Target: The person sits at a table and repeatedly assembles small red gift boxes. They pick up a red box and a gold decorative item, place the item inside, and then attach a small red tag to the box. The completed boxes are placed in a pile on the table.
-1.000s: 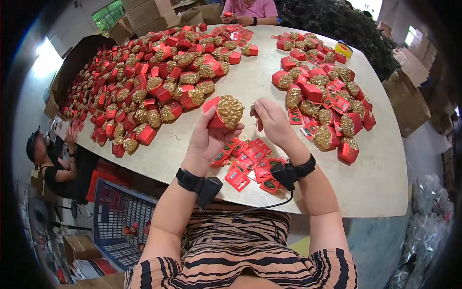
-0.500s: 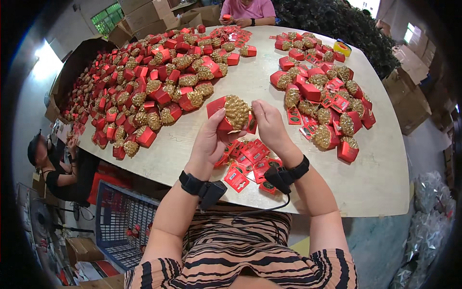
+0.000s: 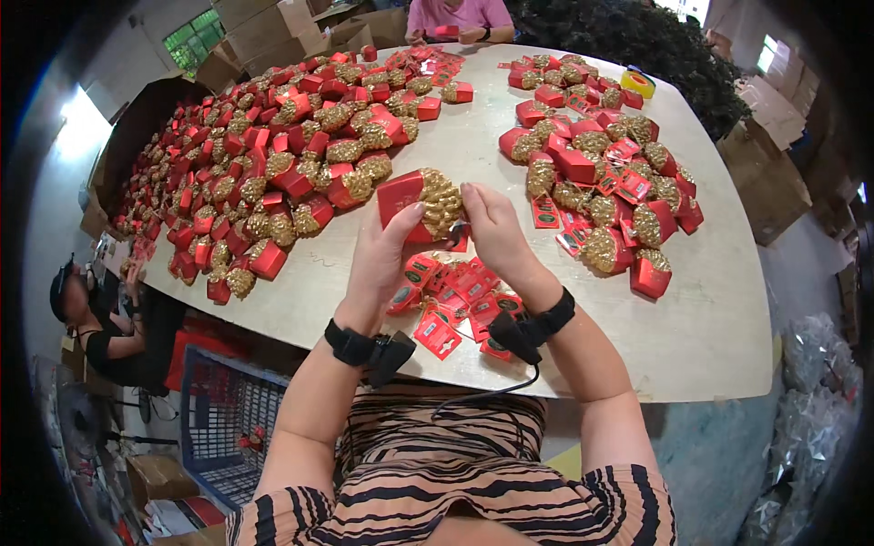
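A red-and-gold ornament (image 3: 441,202), with a smooth red base and a bumpy gold top, is in my left hand (image 3: 387,241), held tilted above the table. The fingers and thumb of that hand wrap round its red base. My right hand (image 3: 492,223) pinches at the right edge of the gold top. What lies between its fingertips is too small to make out. Just below those fingertips, part of a red tag (image 3: 462,242) shows beside the ornament. Under both hands, a loose pile of red tags (image 3: 469,282) lies on the table.
A large heap of similar ornaments (image 3: 264,173) covers the table's left side. On the right is a smaller group with tags (image 3: 544,214). A yellow tape roll (image 3: 639,84) lies behind it. A blue plastic basket (image 3: 214,428) stands below left. Two other people sit around the table.
Both hands and the ornament appear slightly further left, as the whole view has shifted a little. The ornament has turned slightly, and my right fingers remain pinched at its gold edge.
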### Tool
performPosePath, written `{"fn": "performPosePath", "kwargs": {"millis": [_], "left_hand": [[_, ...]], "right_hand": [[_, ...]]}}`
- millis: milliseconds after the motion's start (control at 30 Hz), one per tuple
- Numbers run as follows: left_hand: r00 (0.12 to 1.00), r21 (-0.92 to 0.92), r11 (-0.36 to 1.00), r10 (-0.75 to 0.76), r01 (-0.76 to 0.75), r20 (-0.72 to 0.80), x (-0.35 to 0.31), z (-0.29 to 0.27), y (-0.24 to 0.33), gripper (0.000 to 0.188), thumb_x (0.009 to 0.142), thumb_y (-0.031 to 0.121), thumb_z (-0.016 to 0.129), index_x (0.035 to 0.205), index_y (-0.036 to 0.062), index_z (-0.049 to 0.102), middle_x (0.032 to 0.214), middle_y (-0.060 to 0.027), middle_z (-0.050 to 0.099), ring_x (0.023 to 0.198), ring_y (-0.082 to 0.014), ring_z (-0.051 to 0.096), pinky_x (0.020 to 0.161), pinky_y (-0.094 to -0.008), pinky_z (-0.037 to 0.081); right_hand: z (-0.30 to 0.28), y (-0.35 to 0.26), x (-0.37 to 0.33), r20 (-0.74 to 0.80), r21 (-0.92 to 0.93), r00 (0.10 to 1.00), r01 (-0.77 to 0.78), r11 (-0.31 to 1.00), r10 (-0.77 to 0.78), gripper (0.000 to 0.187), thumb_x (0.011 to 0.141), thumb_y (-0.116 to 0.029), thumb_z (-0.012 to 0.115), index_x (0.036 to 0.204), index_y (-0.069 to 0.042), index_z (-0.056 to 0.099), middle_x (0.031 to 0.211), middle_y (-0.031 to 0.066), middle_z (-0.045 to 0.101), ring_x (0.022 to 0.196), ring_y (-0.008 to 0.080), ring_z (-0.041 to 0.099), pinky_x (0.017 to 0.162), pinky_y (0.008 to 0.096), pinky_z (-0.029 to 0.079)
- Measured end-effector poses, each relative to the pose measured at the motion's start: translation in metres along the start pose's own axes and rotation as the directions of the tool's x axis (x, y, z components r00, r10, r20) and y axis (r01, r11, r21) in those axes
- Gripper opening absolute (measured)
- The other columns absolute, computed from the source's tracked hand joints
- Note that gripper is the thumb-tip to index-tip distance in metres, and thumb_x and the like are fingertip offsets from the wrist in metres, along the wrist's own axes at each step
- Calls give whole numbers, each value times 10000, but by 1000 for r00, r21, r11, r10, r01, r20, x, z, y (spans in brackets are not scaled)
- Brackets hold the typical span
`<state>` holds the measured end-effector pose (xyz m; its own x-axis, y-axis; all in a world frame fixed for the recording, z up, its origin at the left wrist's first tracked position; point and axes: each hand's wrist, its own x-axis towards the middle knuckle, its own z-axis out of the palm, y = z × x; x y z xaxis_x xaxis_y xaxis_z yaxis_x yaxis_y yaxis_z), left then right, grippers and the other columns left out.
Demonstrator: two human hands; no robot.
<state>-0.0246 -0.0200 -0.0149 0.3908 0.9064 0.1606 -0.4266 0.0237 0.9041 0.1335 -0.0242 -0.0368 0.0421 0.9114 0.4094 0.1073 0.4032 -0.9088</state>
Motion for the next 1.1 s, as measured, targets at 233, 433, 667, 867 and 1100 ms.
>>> {"fn": "performPosePath", "kwargs": {"millis": [233,433,667,867,1100], "left_hand": [[999,241,971,6,2,-32,7,9,-2,435,901,239,521,1254,16,401,1124,-116,547,950,-200,601,731,-332,540],[986,615,780,-18,116,-164,10,-40,3,456,897,247,551,1276,30,421,1070,-80,538,925,-132,545,770,-262,483],[986,927,373,135,41,-98,-16,-127,19,386,813,247,646,1116,19,573,1015,-93,604,901,-154,548,775,-285,458],[997,977,208,-69,52,-38,-52,-108,-19,522,658,283,754,1068,2,595,1002,-160,575,920,-260,547,814,-335,450],[997,997,80,-66,-23,29,-54,-88,-27,587,605,253,776,1099,6,577,995,-156,544,992,-301,506,860,-357,424]], "right_hand": [[-19,27,16,95,-114,995,-19,993,30,280,936,-185,397,864,53,526,727,192,526,705,301,535,667,375,418],[-99,20,34,-251,-797,896,22,603,-365,257,910,-169,423,808,25,556,813,200,567,772,356,548,688,447,419],[-145,31,28,-347,-834,900,-168,526,-263,473,845,-299,579,1191,16,507,1094,265,512,1100,389,475,928,417,398],[-99,20,25,-47,-819,997,-2,574,-63,401,827,-295,597,1142,-49,558,1088,202,538,986,346,550,863,400,438],[-53,10,15,247,-645,968,125,754,51,344,831,-281,597,1045,-11,622,974,168,624,815,284,616,762,356,485]]}}
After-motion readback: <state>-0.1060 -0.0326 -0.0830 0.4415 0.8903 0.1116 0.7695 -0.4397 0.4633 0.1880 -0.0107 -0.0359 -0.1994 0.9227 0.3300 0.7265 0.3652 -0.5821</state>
